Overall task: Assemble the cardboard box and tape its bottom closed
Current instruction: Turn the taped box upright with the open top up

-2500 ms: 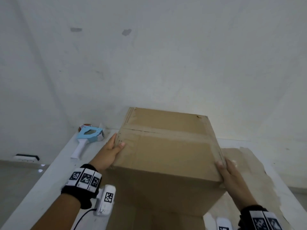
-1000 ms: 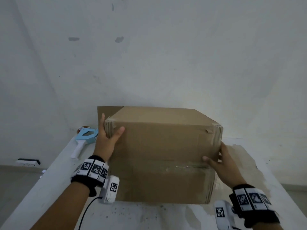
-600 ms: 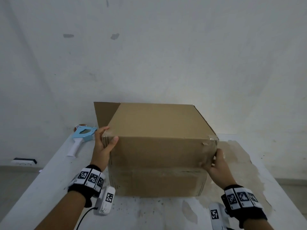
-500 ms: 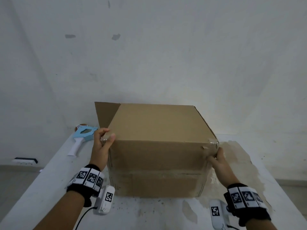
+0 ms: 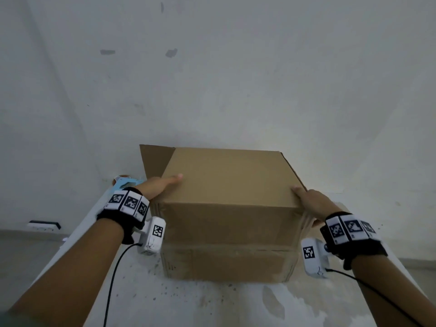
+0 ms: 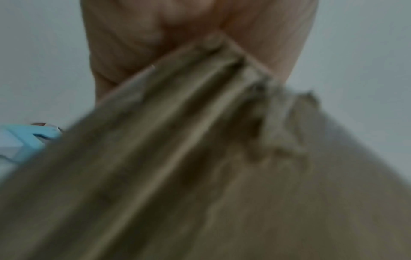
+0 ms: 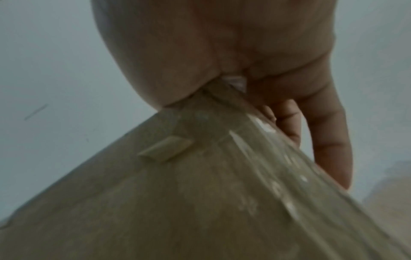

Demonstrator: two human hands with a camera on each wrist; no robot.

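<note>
The brown cardboard box (image 5: 226,180) stands on the white table (image 5: 188,303). Its taped face is turned toward me, and the tape seam (image 5: 226,247) runs across that face low down. One flap (image 5: 153,159) sticks out at the back left. My left hand (image 5: 160,186) rests over the near top-left corner with its thumb flat on the top panel. My right hand (image 5: 311,200) rests over the near top-right corner. In the right wrist view its fingers (image 7: 329,140) lie straight down the box's side (image 7: 200,193). In the left wrist view only my palm (image 6: 133,44) shows, on the taped corner.
A light-blue tape dispenser (image 5: 125,182) lies on the table behind my left wrist, also seen as the blue dispenser (image 6: 26,140) beside the box. A brown worn patch marks the table right of the box. The white wall (image 5: 212,90) stands close behind.
The box has been tipped so the taped face went from the top to facing me. In the last half second both hands slid up from the front corners onto the top edge.
</note>
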